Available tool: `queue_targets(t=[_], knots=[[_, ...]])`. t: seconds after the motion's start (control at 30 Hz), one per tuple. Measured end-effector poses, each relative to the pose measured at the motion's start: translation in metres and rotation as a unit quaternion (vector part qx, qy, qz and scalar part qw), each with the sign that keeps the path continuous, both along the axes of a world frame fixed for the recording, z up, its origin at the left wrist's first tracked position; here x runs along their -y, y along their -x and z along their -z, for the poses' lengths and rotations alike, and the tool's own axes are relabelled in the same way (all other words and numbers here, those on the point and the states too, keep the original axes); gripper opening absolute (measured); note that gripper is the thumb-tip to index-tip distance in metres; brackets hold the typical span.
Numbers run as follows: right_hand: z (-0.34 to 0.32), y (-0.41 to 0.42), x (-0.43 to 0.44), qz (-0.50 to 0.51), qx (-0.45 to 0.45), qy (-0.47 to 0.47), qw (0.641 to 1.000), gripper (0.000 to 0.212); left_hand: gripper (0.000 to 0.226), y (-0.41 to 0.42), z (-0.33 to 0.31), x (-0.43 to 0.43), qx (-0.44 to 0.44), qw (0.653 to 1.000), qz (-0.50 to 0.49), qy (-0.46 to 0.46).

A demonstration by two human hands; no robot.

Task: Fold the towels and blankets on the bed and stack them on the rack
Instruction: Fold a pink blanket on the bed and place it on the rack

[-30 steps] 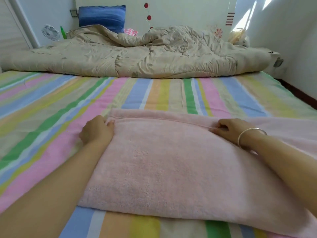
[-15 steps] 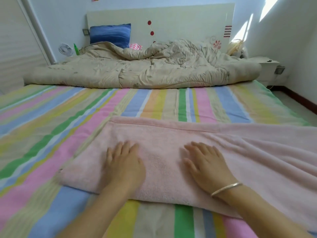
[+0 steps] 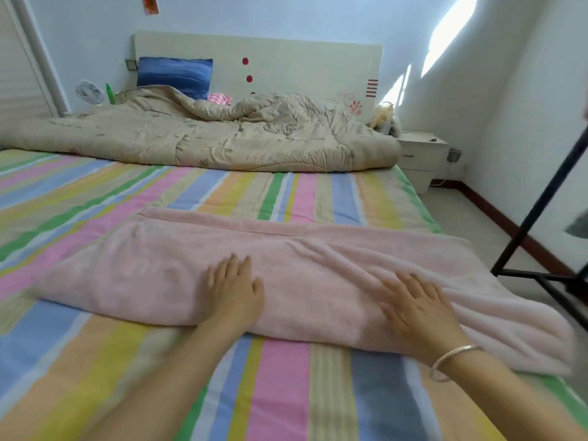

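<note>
the pale pink terry towel (image 3: 286, 259) lies folded lengthwise across the near part of the bed (image 3: 79, 192), on its multicoloured striped sheet (image 3: 280, 393). one long hemmed edge faces away from the person and the rounded fold faces toward them. the left hand (image 3: 234, 288) rests flat on the towel near its middle, fingers straight and close together, grasping nothing. the right hand (image 3: 416, 310), with a silver bangle (image 3: 451, 358) on its wrist, is likewise flat and released. its fingers spread over the right part of the towel, where the cloth shows diagonal ridges.

this looks like smoothing ahead of the next fold, and the risks sit on the right side. if those ridges are pressed flat rather than swept out toward the end, they would likely be locked into the fold. that would give a lumpy, lopsided bundle that stacks badly. the two layers may also slide over each other under the palms, so the far edges stop matching. the right end lies near the side of the bed; a firm outward stroke could drag it over and pull the rest askew. the black metal rack frame (image 3: 541, 205) stands on the floor just beyond that side. the beige quilted blanket (image 3: 206, 141) lies rumpled at the headboard end, well apart from the towel, not yet folded.
</note>
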State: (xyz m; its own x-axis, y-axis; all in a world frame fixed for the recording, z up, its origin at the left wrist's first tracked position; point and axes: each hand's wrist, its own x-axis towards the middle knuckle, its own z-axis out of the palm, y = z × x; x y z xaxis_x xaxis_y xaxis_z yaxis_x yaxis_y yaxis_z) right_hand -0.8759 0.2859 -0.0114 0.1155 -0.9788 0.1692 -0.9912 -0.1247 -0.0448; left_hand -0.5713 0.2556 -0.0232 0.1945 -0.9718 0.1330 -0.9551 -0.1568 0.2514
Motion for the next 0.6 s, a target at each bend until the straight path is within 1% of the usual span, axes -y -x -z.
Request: queue_targets(t=[0.03, 0.1, 0.2, 0.27, 0.33, 0.43, 0.5, 0.57, 0.6], knots=[[-0.001, 0.018, -0.003, -0.002, 0.01, -0.011, 1.0, 0.055, 0.06, 0.026, -0.002, -0.003, -0.014, 1.0, 0.024, 0.012], [-0.007, 0.055, -0.008, -0.011, 0.03, 0.007, 0.999, 0.053, 0.063, 0.074, -0.005, -0.008, -0.033, 0.996, 0.075, 0.032], [-0.017, 0.1, -0.005, 0.0, 0.033, 0.021, 0.999, 0.057, 0.063, 0.127, -0.013, -0.006, -0.041, 0.983, 0.167, 0.067], [-0.021, 0.128, 0.002, 0.036, 0.041, 0.007, 0.998, 0.046, 0.061, 0.152, -0.019, 0.001, -0.056, 0.97, 0.228, 0.069], [-0.022, 0.146, 0.01, 0.073, 0.065, -0.024, 0.995, 0.042, 0.06, 0.169, -0.024, 0.008, -0.06, 0.959, 0.271, 0.057], [-0.029, 0.16, 0.023, 0.1, 0.109, -0.047, 0.988, 0.045, 0.056, 0.19, -0.034, 0.024, -0.051, 0.952, 0.3, 0.04], [-0.036, 0.166, 0.038, 0.112, 0.118, -0.067, 0.984, 0.046, 0.051, 0.201, -0.041, 0.033, -0.04, 0.953, 0.3, 0.023], [-0.039, 0.17, 0.057, 0.101, 0.125, -0.089, 0.983, 0.048, 0.047, 0.21, -0.044, 0.04, -0.024, 0.953, 0.303, 0.005], [-0.039, 0.168, 0.064, 0.084, 0.118, -0.113, 0.983, 0.052, 0.047, 0.214, -0.044, 0.042, -0.013, 0.951, 0.31, -0.001]])
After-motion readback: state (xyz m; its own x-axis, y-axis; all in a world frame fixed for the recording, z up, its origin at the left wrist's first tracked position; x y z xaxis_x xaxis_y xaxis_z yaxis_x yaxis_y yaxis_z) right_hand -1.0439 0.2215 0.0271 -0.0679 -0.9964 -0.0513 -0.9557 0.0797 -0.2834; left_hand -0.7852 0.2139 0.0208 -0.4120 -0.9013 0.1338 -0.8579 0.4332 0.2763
